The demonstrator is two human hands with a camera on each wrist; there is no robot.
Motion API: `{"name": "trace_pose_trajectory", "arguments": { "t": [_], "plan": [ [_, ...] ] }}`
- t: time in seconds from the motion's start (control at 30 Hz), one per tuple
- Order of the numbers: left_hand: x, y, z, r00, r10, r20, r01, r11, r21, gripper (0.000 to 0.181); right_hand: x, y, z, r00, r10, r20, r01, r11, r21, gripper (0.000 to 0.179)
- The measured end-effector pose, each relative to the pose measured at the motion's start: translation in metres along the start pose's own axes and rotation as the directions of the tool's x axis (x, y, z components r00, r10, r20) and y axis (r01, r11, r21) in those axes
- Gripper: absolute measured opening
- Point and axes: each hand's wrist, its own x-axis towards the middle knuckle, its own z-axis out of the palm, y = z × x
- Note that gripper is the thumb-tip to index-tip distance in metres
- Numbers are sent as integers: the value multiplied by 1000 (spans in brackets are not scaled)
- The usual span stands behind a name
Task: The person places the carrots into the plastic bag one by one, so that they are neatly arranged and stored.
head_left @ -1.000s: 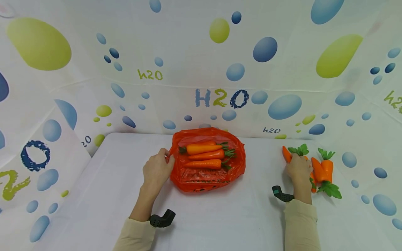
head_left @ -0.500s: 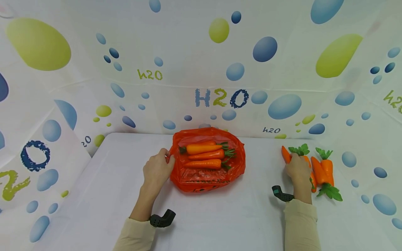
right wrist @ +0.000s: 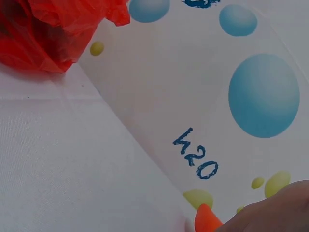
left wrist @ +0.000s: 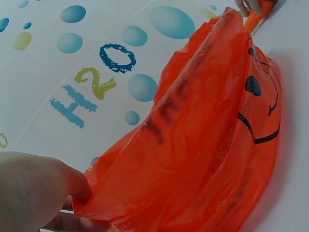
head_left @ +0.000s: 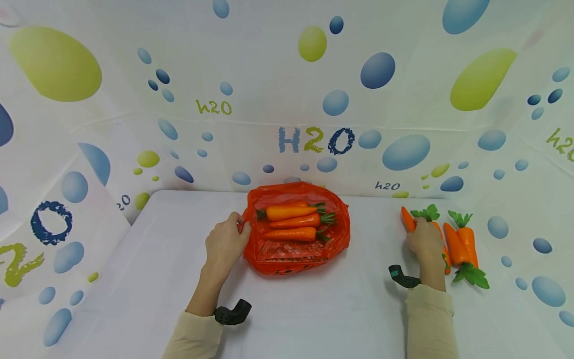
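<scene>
A red plastic bag [head_left: 287, 267] lies opened out in the head view, with several orange carrots [head_left: 293, 234] inside. My left hand [head_left: 226, 242] pinches its left rim between thumb and fingers, also visible in the left wrist view, where the bag wall [left wrist: 193, 154] fills the middle. Over at the right, my right hand [head_left: 425, 244] grips a carrot [head_left: 407, 219], whose orange tip pokes out past the fingers. Part of that carrot is hidden under the hand. More carrots [head_left: 455, 247] with green leaves lie just right of the hand, some partly covered by it.
A white table [head_left: 341, 314] carries everything. Behind it rises a white curtain [head_left: 269, 75] printed with blue and green spots and lettering. Black wrist cameras [head_left: 232, 312] sit on both wrists.
The carrots right of my right hand have shifted slightly left and turned a little. The right hand has barely moved; the left hand still holds the bag's rim.
</scene>
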Motion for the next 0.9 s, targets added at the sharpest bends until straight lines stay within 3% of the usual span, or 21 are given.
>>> {"name": "trace_pose_trajectory", "arguments": {
  "t": [0.43, 0.9],
  "plan": [
    [1, 0, 2, 1000, 16, -12, -16, 1000, -6, 20, -3, -9, -5, 989, -65, -134, 69, 997, 18, 60],
    [-1, 0, 0, 1000, 7, -2, -7, 1000, -5, 22, -8, -17, -11, 981, -90, -173, 99, 994, 48, 57]
  ]
}}
